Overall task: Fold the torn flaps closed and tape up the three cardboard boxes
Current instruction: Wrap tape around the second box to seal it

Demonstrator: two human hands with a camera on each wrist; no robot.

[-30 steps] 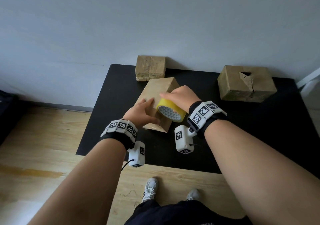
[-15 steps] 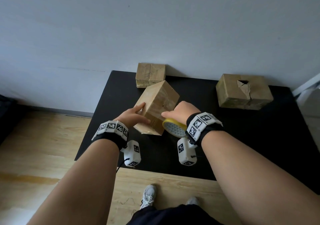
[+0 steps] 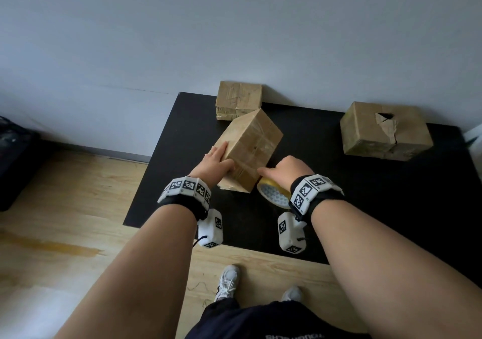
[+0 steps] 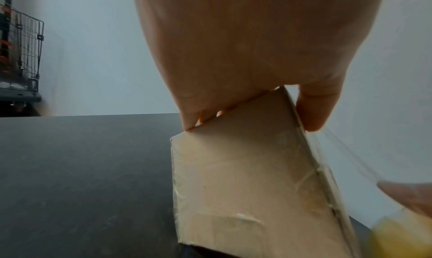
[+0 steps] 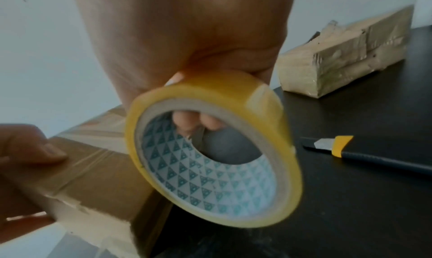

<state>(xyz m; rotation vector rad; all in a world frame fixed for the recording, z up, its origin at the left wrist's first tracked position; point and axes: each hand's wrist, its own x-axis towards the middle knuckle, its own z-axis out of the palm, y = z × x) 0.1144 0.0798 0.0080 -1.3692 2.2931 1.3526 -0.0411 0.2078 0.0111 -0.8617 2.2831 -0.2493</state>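
Note:
A taped cardboard box stands tilted on its near end on the black table. My left hand grips its near top edge, fingers on the left face and thumb on the adjoining face. My right hand holds a yellow tape roll low at the box's near right corner, fingers hooked through its core. A clear strip of tape stretches from the roll to the box. A second box sits by the wall. A third box, top flap torn open, sits at the right.
A utility knife with a yellow slider lies on the table right of the tape roll. The wall runs along the table's far edge. Wooden floor and my feet are below the near edge. A wire rack stands far left.
The tape roll went from the box's top face down over its near right edge toward the table. The left hand has tipped the box up and turned it.

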